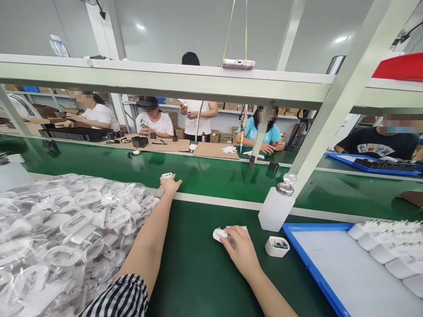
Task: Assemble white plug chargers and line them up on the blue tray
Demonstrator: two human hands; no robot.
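My left hand (170, 185) reaches forward past a large clear plastic bag (62, 237) full of white plastic parts, and its fingers pinch a small white plastic piece (167, 175). My right hand (240, 248) rests on a white plug-shaped part (220, 234) lying on the green workbench mat (188, 268), with a flat white piece (240, 228) partly under my fingers. Just right of that hand stands a small white open holder (276, 246) with something green inside. A striped sleeve (120, 297) covers my left arm.
A blue-rimmed tray (312, 259) holds rows of white units (386, 246) at the right. A clear dispenser bottle with a metal pump (277, 202) stands by a shelf post. Overhead runs a pale shelf frame (165, 81). Several co-workers sit beyond the bench.
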